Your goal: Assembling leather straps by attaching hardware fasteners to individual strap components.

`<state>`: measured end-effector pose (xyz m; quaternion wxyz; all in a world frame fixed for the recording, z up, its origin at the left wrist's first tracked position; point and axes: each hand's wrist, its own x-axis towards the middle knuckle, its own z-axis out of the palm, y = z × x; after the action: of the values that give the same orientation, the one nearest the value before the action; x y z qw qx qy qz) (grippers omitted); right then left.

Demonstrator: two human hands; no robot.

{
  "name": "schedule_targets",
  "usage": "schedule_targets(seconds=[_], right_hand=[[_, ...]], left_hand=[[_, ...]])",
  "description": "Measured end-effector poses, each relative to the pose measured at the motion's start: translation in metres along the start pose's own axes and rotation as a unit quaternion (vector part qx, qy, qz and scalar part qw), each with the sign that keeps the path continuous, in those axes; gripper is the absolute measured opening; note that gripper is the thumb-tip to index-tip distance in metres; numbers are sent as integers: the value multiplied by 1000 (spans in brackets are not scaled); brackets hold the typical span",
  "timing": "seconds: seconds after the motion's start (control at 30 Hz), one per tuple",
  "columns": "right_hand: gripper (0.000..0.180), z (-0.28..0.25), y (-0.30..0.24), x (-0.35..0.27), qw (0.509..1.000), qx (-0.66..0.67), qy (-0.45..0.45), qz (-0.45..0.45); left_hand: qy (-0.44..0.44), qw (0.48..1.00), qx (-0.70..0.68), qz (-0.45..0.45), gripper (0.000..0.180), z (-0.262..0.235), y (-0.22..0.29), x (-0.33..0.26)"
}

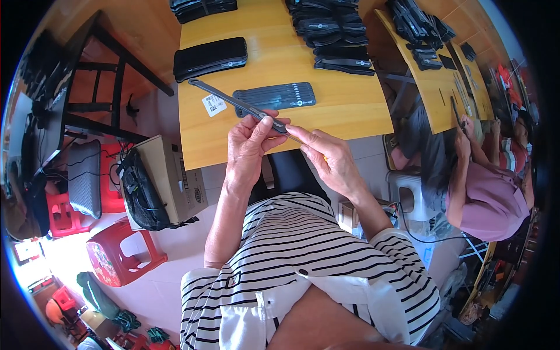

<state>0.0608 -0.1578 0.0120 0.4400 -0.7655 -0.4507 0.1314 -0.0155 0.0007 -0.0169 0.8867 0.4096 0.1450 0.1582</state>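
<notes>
My left hand (pixel 249 143) is closed on a narrow black strap (pixel 224 99), pinching it near its lower end between thumb and fingers. The strap slants up to the left, above the table's near part. My right hand (pixel 328 160) grips a thin tool with a bit of yellow handle showing (pixel 325 157). The tool's slim shaft points at the strap's lower end, where my right fingertips also are; its tip is too small to make out. Just behind the strap lies a flat row of similar black straps (pixel 280 93) with pale printed marks. A white printed label (pixel 213 105) lies beside them.
On the yellow wooden table (pixel 350 119) stand a thick black strap stack (pixel 210 56) at left and bundled straps (pixel 326 26) at the far right. Co-workers sit at another table (pixel 429 96) on the right. A cardboard box (pixel 169 175) and red stool (pixel 125 254) are left.
</notes>
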Motion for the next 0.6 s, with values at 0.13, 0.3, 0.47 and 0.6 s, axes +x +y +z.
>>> schedule_targets(seconds=[0.13,0.3,0.47,0.6], right_hand=[[47,0,0,-1,999,-41,15,-15],[50,0,-4,-1,994,-105,31,-27],[49,-3,-6,-2,994,-107,29,-16],[50,-1,-6,-2,988,-141,44,-31]], left_hand=[[8,1000,13,3,22,1,-1,0],[21,1000,19,8,22,2,-1,-1],[27,1000,12,6,22,5,-1,-2],[39,999,24,16,21,8,-1,-3]])
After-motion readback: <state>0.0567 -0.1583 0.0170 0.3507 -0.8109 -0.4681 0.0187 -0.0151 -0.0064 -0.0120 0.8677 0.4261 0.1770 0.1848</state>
